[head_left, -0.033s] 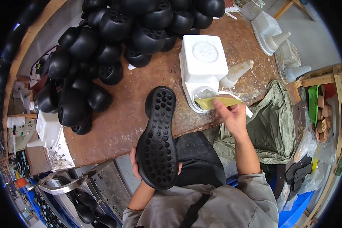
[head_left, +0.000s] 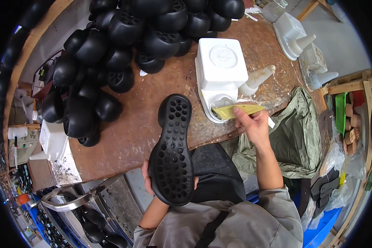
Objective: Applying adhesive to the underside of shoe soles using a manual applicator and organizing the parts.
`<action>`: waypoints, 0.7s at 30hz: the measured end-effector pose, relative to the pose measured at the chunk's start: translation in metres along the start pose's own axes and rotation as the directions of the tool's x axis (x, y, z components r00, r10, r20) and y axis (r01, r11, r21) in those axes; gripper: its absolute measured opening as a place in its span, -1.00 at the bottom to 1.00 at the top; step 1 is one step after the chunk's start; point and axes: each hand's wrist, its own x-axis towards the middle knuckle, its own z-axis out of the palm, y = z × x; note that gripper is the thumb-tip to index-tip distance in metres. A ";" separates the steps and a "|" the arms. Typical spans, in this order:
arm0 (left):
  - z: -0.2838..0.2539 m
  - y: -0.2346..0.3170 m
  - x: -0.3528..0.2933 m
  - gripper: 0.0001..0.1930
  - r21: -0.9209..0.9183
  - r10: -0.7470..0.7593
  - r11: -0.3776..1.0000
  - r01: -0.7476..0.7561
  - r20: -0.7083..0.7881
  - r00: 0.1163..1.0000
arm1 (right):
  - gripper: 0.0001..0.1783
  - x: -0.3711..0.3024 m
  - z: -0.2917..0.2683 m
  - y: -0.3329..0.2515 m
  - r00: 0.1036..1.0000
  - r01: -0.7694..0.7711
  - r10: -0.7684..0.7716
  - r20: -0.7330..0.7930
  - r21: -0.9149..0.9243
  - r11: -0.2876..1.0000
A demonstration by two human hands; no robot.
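My left hand (head_left: 146, 177) grips a black shoe sole (head_left: 171, 165) from beneath, near the lower broad end. The sole's face, covered in round holes, is turned up, and its narrower end points away from me. Pinched between thumb and fingers of my right hand (head_left: 253, 124) is a flat yellow handle (head_left: 243, 109). Its left end dips into the round cup at the front of a white glue pot (head_left: 221, 70), so that tip is hidden and I cannot tell whether it is a brush or a scraper.
A big heap of black soles (head_left: 124, 29) covers the back left of the brown table (head_left: 132, 142). A stained cone-shaped nozzle (head_left: 258, 78) lies right of the pot. Another white pot (head_left: 289, 33) stands farther back. Crumpled green cloth (head_left: 297, 136) hangs at the right edge.
My right hand has shifted slightly to the right with the yellow handle. My left hand and the sole look unmoved.
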 end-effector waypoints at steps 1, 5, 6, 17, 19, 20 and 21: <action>0.003 -0.001 -0.002 0.21 -0.023 0.000 1.000 -0.001 -0.070 0.998 | -0.86 0.002 -0.003 -0.001 0.985 -0.175 0.172 0.030 0.204 0.963; 0.003 0.000 -0.005 0.19 -0.139 -0.041 0.990 0.030 -0.077 0.996 | -0.84 0.002 -0.014 0.001 0.983 -0.168 0.177 -0.046 0.144 0.975; 0.003 0.001 -0.005 0.19 -0.138 -0.040 0.990 0.029 -0.076 0.996 | -0.84 0.001 -0.018 0.001 0.983 -0.169 0.177 -0.046 0.146 0.975; -0.005 0.015 0.022 0.14 -0.053 0.052 0.997 -0.048 0.075 0.996 | -0.84 -0.005 -0.007 -0.002 1.000 -0.004 0.005 -0.017 0.092 0.996; -0.002 0.016 0.022 0.14 -0.077 0.052 0.996 -0.052 0.002 0.999 | -0.81 -0.007 -0.004 0.004 0.993 0.119 -0.119 0.001 0.010 0.993; -0.001 0.016 0.022 0.13 -0.089 0.051 0.995 -0.054 -0.033 0.998 | -0.81 -0.007 -0.004 0.004 0.993 0.120 -0.120 0.000 0.012 0.993; -0.001 0.014 0.017 0.13 -0.089 0.053 0.994 -0.056 -0.033 0.998 | -0.82 -0.006 -0.004 0.005 0.993 0.120 -0.120 0.011 -0.024 0.992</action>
